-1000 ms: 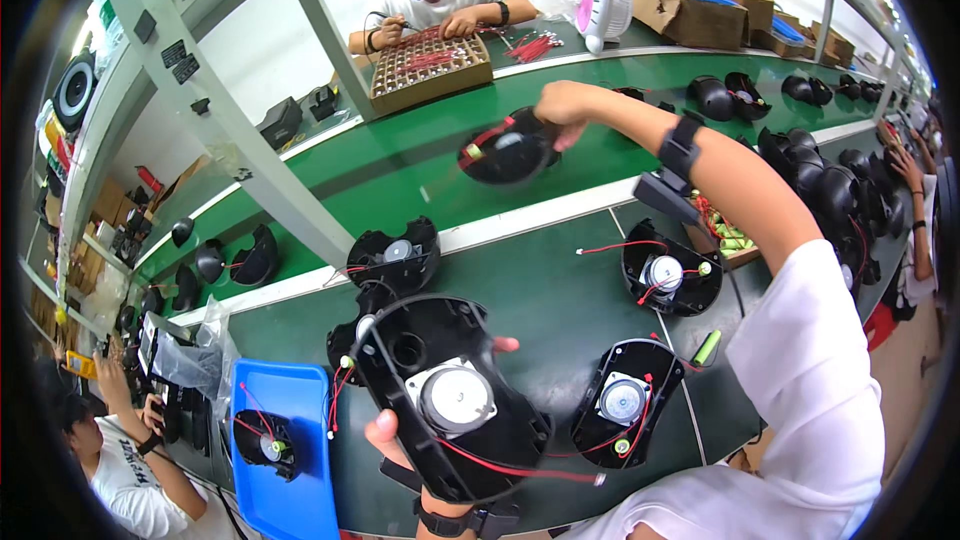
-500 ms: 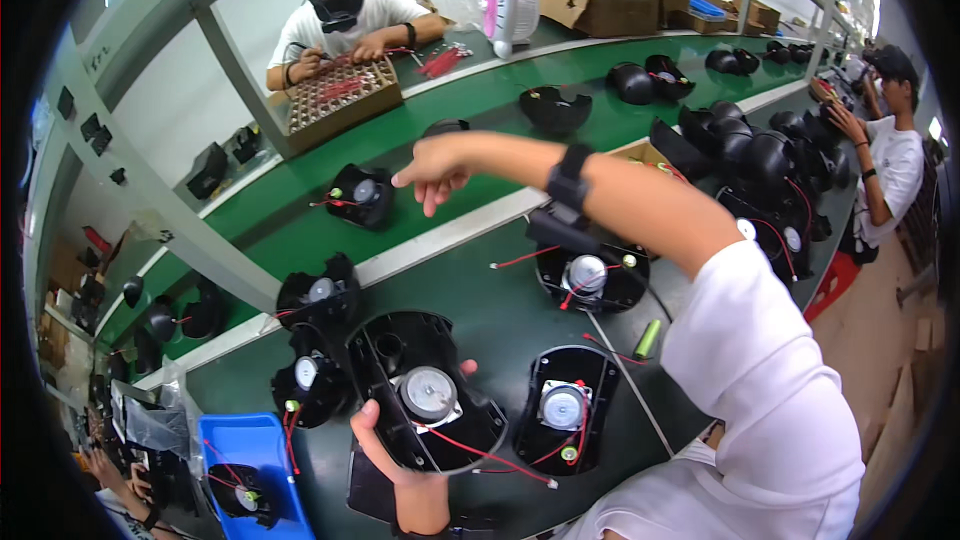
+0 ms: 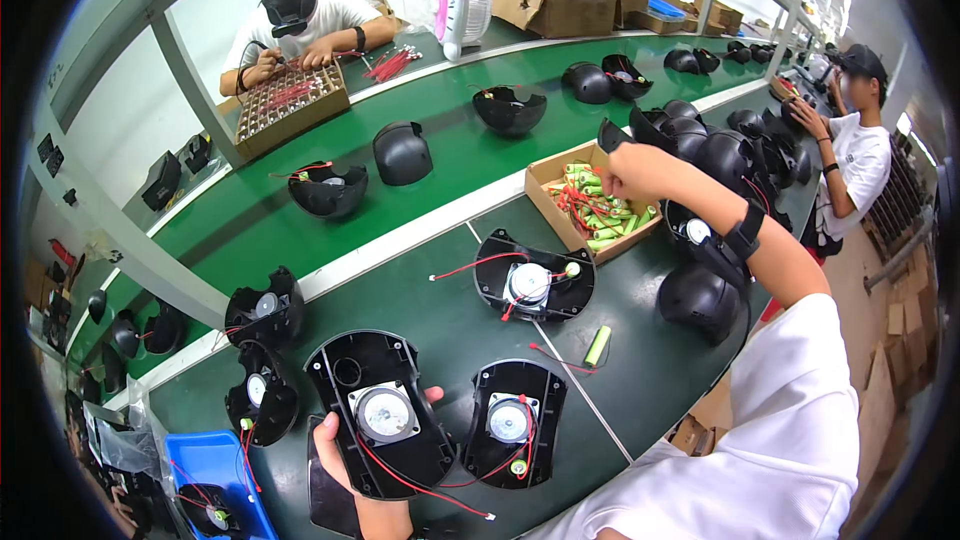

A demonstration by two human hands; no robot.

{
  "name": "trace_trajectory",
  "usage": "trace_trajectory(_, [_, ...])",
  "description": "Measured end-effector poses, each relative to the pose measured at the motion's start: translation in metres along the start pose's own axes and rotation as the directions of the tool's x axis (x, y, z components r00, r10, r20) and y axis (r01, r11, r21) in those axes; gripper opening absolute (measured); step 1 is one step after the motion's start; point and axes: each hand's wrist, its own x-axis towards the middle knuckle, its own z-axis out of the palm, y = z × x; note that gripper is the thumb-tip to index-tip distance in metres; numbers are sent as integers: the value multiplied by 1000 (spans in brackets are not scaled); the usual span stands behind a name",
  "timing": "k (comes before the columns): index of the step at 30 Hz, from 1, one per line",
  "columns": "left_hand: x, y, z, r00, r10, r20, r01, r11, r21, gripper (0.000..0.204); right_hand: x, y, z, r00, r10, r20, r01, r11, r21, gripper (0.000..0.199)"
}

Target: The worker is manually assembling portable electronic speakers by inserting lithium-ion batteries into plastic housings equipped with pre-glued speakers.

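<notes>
My left hand (image 3: 340, 460) holds a black half-shell housing (image 3: 408, 465) from below, thumb on its left edge and fingertips showing at its right. A round silver speaker sits in this housing, with red wires trailing off its lower end. My right hand (image 3: 632, 172) is over the cardboard box (image 3: 562, 223) of green battery cells (image 3: 606, 230) with red leads. Its fingers bend downward and their tips are hidden. Just right of the held housing lies another housing (image 3: 545, 430) with a speaker and a green-tipped cell; a third housing (image 3: 490, 290) rests farther back.
A loose green cell (image 3: 597, 346) lies on the dark green table. Black shells (image 3: 700, 305) are piled at right. More shells (image 3: 403, 153) stand on the green belt. A blue tray (image 3: 205, 447) is at lower left. One co-worker (image 3: 300, 35) sits across, another (image 3: 855, 160) at right.
My right hand has moved from above the belt rightward to the battery box. A black shell that it partly hid now shows on the belt. My left hand still holds the housing; the view has shifted.
</notes>
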Motion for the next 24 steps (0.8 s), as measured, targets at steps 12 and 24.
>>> trace_trajectory(12, [3,1,-17,991,-29,-127,28,1000,-11,70,-22,15,34,950,-177,-256,114,963,-244,18])
trace_trajectory(24, [7,-5,-10,993,-15,-113,16,1000,9,70,-40,10,-20,942,-147,-302,200,968,154,18])
